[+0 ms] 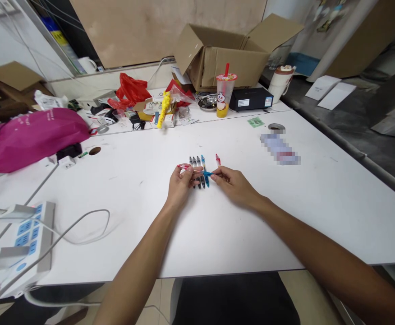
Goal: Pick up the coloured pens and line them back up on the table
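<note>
My left hand [183,183] is closed on a slim pen with a red end [183,166], held crosswise over a row of pens. The fingers of my right hand [233,183] pinch a blue pen piece [208,174] that meets the clear barrel in line. Whether these are one pen or two parts I cannot make out. Beneath lie several black pens [194,160] side by side, with a blue pen [203,161] at their right. A red pen [218,159] lies farther right, its lower end hidden behind my right hand.
A power strip [47,234] with looping cables is at the left, near a magenta bag [38,137]. Behind stand a drink cup [224,97], a black box [251,99] and an open carton [231,67]. A tape roll [276,128] lies at the right.
</note>
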A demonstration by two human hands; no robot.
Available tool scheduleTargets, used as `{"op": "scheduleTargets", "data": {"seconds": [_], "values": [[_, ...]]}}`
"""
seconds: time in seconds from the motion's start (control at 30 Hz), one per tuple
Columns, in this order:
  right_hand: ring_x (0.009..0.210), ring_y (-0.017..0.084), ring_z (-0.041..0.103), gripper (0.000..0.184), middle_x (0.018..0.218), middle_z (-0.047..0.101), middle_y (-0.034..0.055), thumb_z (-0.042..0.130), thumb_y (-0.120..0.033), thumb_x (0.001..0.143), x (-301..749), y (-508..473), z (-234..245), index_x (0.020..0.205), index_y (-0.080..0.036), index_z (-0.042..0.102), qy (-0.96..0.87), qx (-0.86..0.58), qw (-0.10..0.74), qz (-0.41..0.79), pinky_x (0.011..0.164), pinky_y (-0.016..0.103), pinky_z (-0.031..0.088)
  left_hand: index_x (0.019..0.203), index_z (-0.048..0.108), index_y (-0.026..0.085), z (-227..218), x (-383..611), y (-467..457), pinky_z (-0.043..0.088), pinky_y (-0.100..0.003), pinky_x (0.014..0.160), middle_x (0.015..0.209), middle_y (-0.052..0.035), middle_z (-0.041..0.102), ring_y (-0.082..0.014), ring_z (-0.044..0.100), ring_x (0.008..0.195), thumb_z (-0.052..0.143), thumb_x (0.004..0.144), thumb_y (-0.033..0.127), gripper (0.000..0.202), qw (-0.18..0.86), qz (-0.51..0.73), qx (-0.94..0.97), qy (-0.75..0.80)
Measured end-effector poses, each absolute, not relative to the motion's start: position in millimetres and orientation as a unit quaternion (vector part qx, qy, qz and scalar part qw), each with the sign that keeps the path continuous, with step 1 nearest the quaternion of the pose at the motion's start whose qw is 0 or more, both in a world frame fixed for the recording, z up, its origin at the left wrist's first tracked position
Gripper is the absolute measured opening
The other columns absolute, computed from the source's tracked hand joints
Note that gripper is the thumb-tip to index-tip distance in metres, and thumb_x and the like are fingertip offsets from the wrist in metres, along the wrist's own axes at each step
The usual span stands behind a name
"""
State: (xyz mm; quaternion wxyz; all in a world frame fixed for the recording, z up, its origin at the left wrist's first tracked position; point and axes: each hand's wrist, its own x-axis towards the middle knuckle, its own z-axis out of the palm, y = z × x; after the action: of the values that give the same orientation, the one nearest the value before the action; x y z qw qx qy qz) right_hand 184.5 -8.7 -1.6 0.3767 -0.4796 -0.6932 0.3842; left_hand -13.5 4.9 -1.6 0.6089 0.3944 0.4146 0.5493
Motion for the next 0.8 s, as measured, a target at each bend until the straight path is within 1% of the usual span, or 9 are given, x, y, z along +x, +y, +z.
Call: {"op": "scheduleTargets", "data": {"seconds": [0.1,0.2,0.27,0.37,0.43,0.53,0.6,0.7,0.8], "values": [[0.063,0.015,0.044,0.031,0.071,0.054,-0.0020,0.051,-0.049,0.101,185.6,-10.0,1.4,0.090,-0.022,0.064,-0.700,-0.485,0.351,0.389,0.061,0.032,0.033,0.099,0.056,0.019,-4.3,-14.2,6.3,0.056,-0.026,0.069,0.098,-0.0105,0.079,-0.0177,0.075,0.082,0.081,0.083,0.044,0.039,0.601,0.552,0.409,0.409],[0.063,0.015,0.042,0.033,0.070,0.052,-0.0022,0.052,-0.050,0.100,184.8,-11.2,3.4,0.088,-0.022,0.065,-0.694,-0.480,0.351,0.406,0.060,0.031,0.032,0.102,0.055,0.019,-7.5,-13.6,6.6,0.055,-0.027,0.069,0.098,-0.0103,0.079,-0.0176,0.074,0.082,0.080,0.084,0.044,0.039,0.593,0.559,0.418,0.401],[0.063,0.015,0.043,0.032,0.071,0.054,-0.0018,0.054,-0.050,0.099,184.1,-11.4,3.4,0.093,-0.021,0.067,-0.687,-0.471,0.362,0.419,0.060,0.031,0.033,0.112,0.052,0.021,-8.9,-13.1,6.3,0.055,-0.028,0.069,0.097,-0.0091,0.078,-0.0177,0.074,0.081,0.079,0.086,0.042,0.043,0.579,0.574,0.410,0.408],[0.063,0.015,0.045,0.030,0.070,0.053,-0.0031,0.057,-0.049,0.097,184.6,-10.0,1.7,0.105,-0.022,0.067,-0.679,-0.462,0.390,0.416,0.061,0.031,0.036,0.130,0.041,0.024,-9.3,-14.0,6.1,0.054,-0.030,0.070,0.093,-0.0048,0.077,-0.0177,0.072,0.079,0.076,0.088,0.039,0.057,0.554,0.599,0.392,0.425],[0.062,0.015,0.045,0.029,0.069,0.051,-0.0038,0.057,-0.048,0.097,186.1,-8.3,0.2,0.108,-0.022,0.065,-0.674,-0.463,0.407,0.407,0.063,0.032,0.038,0.133,0.038,0.026,-8.7,-15.9,6.4,0.053,-0.029,0.068,0.088,-0.0017,0.075,-0.0169,0.070,0.076,0.074,0.089,0.039,0.058,0.544,0.603,0.398,0.427],[0.062,0.015,0.046,0.028,0.068,0.051,-0.0035,0.057,-0.048,0.098,188.4,-6.0,-1.2,0.104,-0.022,0.065,-0.670,-0.471,0.412,0.401,0.063,0.033,0.039,0.127,0.047,0.027,-7.3,-18.5,6.7,0.049,-0.026,0.062,0.079,0.0010,0.072,-0.0153,0.067,0.070,0.072,0.090,0.038,0.046,0.540,0.589,0.429,0.422],[0.061,0.016,0.046,0.026,0.066,0.049,-0.0039,0.057,-0.047,0.098,189.3,-5.2,-1.5,0.102,-0.023,0.065,-0.667,-0.479,0.407,0.400,0.062,0.033,0.038,0.123,0.052,0.028,-6.2,-19.0,6.4,0.049,-0.026,0.062,0.077,0.0013,0.070,-0.0149,0.066,0.068,0.072,0.090,0.037,0.040,0.541,0.580,0.443,0.418],[0.061,0.016,0.047,0.025,0.064,0.047,-0.0048,0.057,-0.046,0.098,189.8,-5.1,-1.3,0.105,-0.023,0.065,-0.666,-0.487,0.407,0.393,0.062,0.033,0.039,0.124,0.054,0.028,-4.3,-18.6,5.6,0.051,-0.027,0.064,0.078,0.0012,0.069,-0.0147,0.065,0.068,0.072,0.089,0.039,0.040,0.548,0.576,0.442,0.415],[0.062,0.015,0.048,0.025,0.068,0.052,-0.0039,0.058,-0.042,0.098,190.4,-6.2,-0.9,0.112,-0.023,0.063,-0.684,-0.464,0.410,0.385,0.063,0.033,0.041,0.123,0.055,0.028,-2.4,-18.9,5.1,0.051,-0.027,0.064,0.077,0.0019,0.069,-0.0144,0.064,0.067,0.073,0.089,0.039,0.040,0.549,0.576,0.443,0.414]]}}
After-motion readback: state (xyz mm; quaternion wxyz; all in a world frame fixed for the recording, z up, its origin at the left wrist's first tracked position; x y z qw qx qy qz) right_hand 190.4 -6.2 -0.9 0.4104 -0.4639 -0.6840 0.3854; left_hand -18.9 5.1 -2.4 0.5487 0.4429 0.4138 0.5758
